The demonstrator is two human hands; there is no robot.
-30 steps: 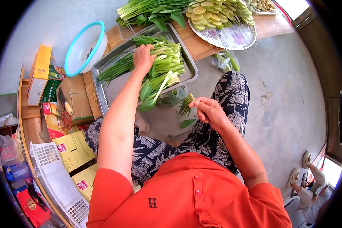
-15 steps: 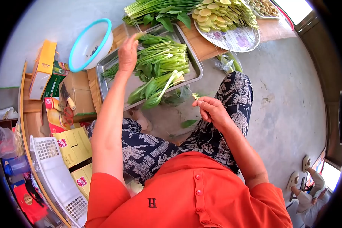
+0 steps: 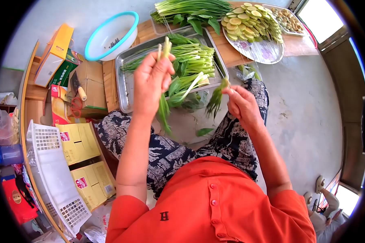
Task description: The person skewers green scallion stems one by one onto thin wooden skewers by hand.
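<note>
In the head view, the left hand [image 3: 153, 79] is closed, thumb and fingers pinching pale-ended green stalks [image 3: 166, 48] whose cut ends point up past the fingertips; long green leaves hang below the hand. It is held over the near side of the metal tray [image 3: 128, 87]. The right hand [image 3: 244, 106] is also closed, its thumb and forefinger gripping the top of a small bunch of greens [image 3: 217, 99] that dangles beside the tray's right side, apart from the left hand.

Inside the tray lie leafy greens [image 3: 196, 56], pale stems mostly toward the right. Beyond it on the wooden table [image 3: 231, 56] are a pile of long green stems [image 3: 190, 9] and a patterned plate [image 3: 267, 54] bearing skewered round slices [image 3: 247, 22]. A blue-rimmed basin [image 3: 109, 36] stands beyond the tray's left corner. A loose leaf [image 3: 204, 131] lies on the floor.
</note>
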